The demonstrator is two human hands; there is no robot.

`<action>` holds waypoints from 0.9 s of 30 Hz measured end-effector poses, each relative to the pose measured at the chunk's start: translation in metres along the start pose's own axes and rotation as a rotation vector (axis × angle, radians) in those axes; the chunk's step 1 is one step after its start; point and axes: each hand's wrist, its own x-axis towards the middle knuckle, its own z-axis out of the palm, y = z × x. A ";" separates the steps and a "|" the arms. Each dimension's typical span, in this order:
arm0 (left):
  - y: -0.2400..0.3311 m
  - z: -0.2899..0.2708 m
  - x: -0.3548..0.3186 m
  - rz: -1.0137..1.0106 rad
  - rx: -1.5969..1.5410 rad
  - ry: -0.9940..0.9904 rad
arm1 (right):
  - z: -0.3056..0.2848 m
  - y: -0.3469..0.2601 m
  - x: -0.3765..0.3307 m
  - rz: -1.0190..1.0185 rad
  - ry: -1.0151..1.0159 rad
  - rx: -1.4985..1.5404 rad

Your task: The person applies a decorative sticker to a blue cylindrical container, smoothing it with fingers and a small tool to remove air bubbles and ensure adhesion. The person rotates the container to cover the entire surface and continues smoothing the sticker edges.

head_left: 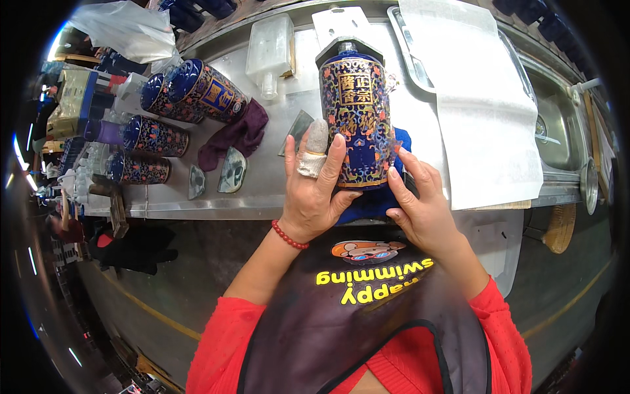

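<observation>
Bottle (355, 121) lies on blue cloth (369, 200) at bench (275, 190) front edge. Left hand (315, 190) fingers clamped on its left side, right hand (420, 203) fingertips pressing its right. Judgement: steady it on the cloth, keep grip even.

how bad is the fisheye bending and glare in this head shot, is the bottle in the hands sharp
Head view: the metal table edge bows strongly, corners go black; the blue patterned bottle between left hand and right hand is sharp; mild glare on the table, rim objects smeared.
</observation>
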 end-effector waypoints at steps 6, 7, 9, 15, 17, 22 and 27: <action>0.001 0.001 -0.001 -0.004 0.004 0.019 | -0.003 0.000 0.001 -0.002 0.026 0.003; 0.001 0.001 0.000 -0.004 0.008 0.019 | -0.002 0.000 0.002 0.005 0.032 -0.004; 0.000 0.001 0.000 0.001 0.016 0.016 | 0.000 -0.001 0.003 0.006 0.031 -0.014; 0.000 0.003 -0.001 -0.002 0.014 0.026 | 0.002 0.000 0.000 0.021 0.019 -0.053; 0.000 0.003 0.000 0.002 0.009 0.038 | 0.002 0.000 -0.001 0.020 0.014 -0.050; 0.001 0.002 0.001 -0.001 0.028 0.023 | -0.002 0.000 0.001 0.015 -0.016 -0.051; 0.001 0.003 0.002 -0.027 -0.151 0.086 | -0.002 -0.004 0.008 -0.012 0.035 -0.042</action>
